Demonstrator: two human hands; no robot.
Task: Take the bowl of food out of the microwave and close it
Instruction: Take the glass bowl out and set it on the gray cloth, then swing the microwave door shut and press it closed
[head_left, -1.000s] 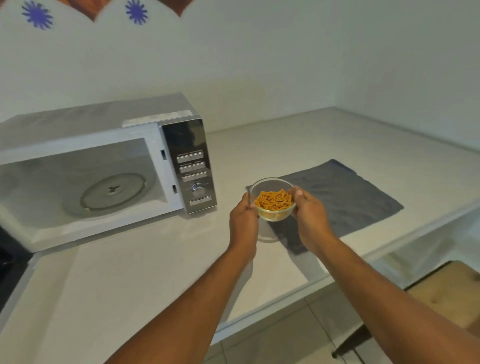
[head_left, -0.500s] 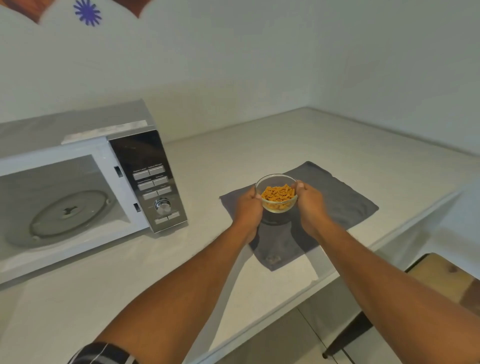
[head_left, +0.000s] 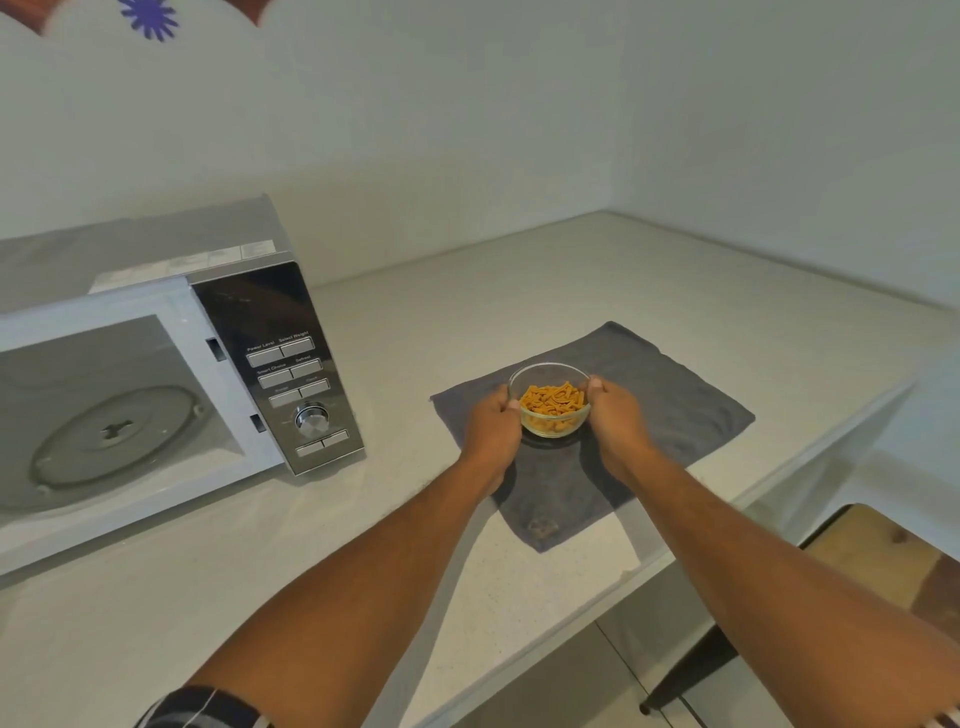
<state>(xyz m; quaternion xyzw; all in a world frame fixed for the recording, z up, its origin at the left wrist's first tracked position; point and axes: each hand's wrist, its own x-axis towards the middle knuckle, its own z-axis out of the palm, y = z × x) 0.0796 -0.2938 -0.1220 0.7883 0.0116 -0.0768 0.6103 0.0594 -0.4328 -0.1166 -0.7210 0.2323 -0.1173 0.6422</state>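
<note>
A pale speckled countertop (head_left: 519, 291) runs into a corner of plain white walls; a blue flower decoration (head_left: 149, 16) is cut off at the top edge. A grey cloth (head_left: 675, 410) lies flat near the counter's front edge. Over the cloth's middle sits a clear glass bowl (head_left: 550, 399) part-filled with orange food pieces (head_left: 552, 401); whether its base touches the cloth cannot be told, as a dark shadow lies directly under it. The left hand (head_left: 491, 428) cups the bowl's left side and the right hand (head_left: 615, 421) its right side, each thumb at the rim, the remaining fingers hidden behind the glass. To the left stands the microwave (head_left: 291, 364), well apart from the bowl, its cavity exposed with the glass turntable (head_left: 114, 434) visible; the door is out of frame. Button labels on the panel are mostly too small to read. A wooden stool (head_left: 883, 551) shows partly at lower right.
</note>
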